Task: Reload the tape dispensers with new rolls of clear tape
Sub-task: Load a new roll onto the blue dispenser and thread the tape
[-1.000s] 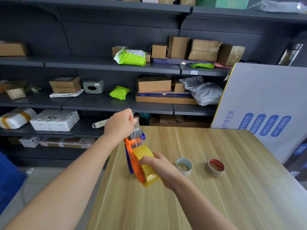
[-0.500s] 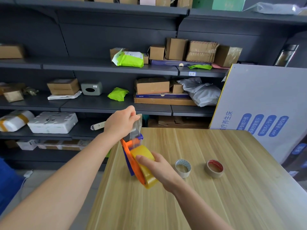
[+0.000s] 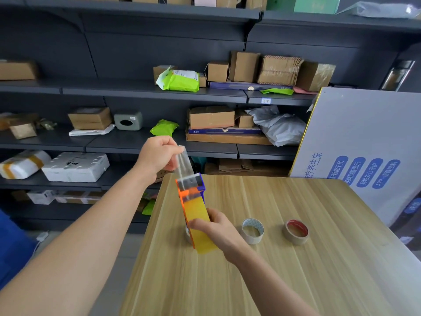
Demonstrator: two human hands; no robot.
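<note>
Since half a second ago the left hand (image 3: 157,156) has risen and drawn the free end of the clear tape strip (image 3: 183,163) further up and out, and the orange-and-blue plastic hand-held tape dispenser (image 3: 190,192) has turned to show its front more squarely. The strip runs taut from the serrated cutter bar up to the left thumb and fingertips, which pinch its end. The right hand (image 3: 216,226) has its fingers curled round the yellowish full roll of clear tape (image 3: 198,215) seated in the dispenser, steadying both over the near-left part of the pale wood-grain table (image 3: 319,258); whether the dispenser's lower end touches the top I cannot tell. By the look of it this dispenser is nearly reloaded: the roll is mounted and the tape is threaded past the cutter, with only the trimming of the leader left. No other dispenser is in view. Just right of the right hand sit a thin white-cored tape roll (image 3: 252,231) and, further right, a thin red-cored tape roll (image 3: 296,232), possibly the spent ones.
</note>
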